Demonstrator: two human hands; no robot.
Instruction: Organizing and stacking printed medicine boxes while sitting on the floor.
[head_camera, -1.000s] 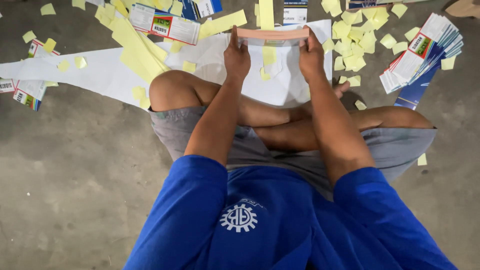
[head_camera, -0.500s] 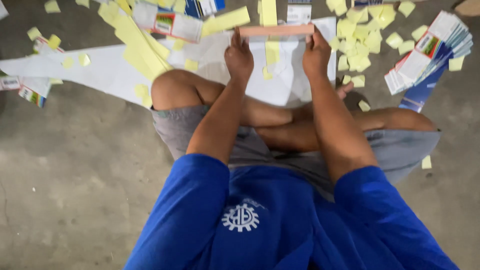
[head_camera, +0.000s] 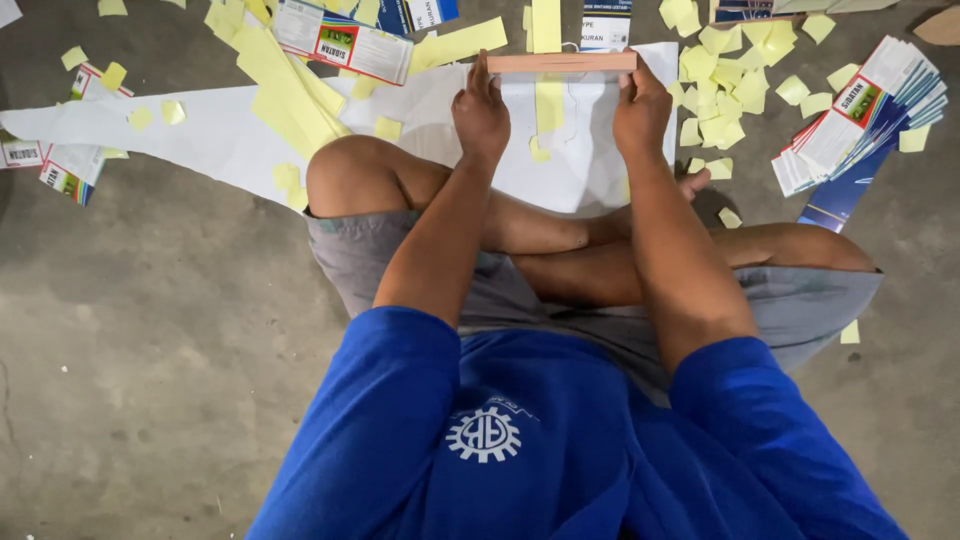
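While pressed flat at twelve o'clock, wooden strip (head_camera: 562, 62) is gripped endwise | left hand (head_camera: 482, 112) and right hand (head_camera: 640, 110) clamped apart, likely steadying it | white sheet (head_camera: 590, 170) beneath | yellow scraps (head_camera: 735, 80) scattered at two o'clock.

**Floor-level packaging workshop**

Bare grey concrete floor (head_camera: 130, 380), stained and scuffed, serves as the work area; the person sits cross-legged on it. A white paper sheet (head_camera: 200, 140) is spread out as a mat. Yellow paper strips (head_camera: 285, 85) and offcuts lie scattered all around. Fanned stacks of printed cardboard sleeves (head_camera: 860, 115) sit to the right, more at left (head_camera: 60, 170). Small-scale hand production, not a home.
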